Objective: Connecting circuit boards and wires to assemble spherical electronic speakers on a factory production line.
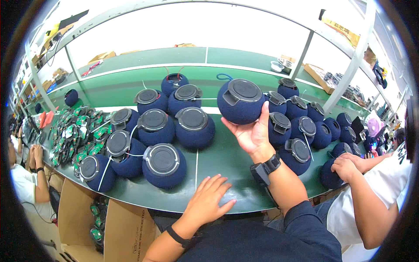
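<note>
A navy-blue ball-shaped speaker with a black and grey round cap rests raised on the palm of my right hand, fingers curled under it and thumb up its side. A blue loop shows at its upper left. My left hand is empty, its fingers spread over the near edge of the dark green bench. Beyond it sit several similar speakers, the closest a navy speaker with its cap facing me. Some have pale cords across them. More such speakers crowd the bench to my right.
A heap of green circuit boards covers the bench's left part. Below it stands an open cardboard box holding more boards. At the right, a co-worker's hands are on a speaker. Another person sits far left. Metal frame posts rise behind.
</note>
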A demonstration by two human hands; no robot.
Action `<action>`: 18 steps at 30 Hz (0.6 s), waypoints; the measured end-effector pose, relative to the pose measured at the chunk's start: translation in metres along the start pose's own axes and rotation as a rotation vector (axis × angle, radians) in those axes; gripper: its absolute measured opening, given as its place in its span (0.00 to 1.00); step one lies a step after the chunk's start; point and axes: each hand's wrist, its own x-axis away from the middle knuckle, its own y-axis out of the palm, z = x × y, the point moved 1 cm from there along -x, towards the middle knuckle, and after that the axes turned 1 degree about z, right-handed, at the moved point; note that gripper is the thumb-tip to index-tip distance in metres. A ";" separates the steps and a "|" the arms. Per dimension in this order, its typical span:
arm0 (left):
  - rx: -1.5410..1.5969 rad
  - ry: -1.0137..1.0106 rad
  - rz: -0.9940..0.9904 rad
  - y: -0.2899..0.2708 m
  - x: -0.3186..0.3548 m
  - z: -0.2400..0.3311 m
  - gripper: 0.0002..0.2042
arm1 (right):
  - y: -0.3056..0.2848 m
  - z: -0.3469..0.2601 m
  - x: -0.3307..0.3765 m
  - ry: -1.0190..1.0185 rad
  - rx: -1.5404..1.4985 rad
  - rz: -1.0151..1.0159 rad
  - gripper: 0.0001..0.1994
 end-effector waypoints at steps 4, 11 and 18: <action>0.019 0.001 0.003 0.000 0.001 -0.001 0.26 | -0.016 0.003 -0.009 -0.041 0.169 0.171 0.42; 0.030 0.017 -0.005 0.001 0.002 -0.003 0.26 | -0.053 0.010 -0.025 -0.003 0.254 0.364 0.40; 0.062 0.012 0.002 0.002 0.003 -0.005 0.25 | -0.063 0.003 -0.028 0.089 0.333 0.412 0.35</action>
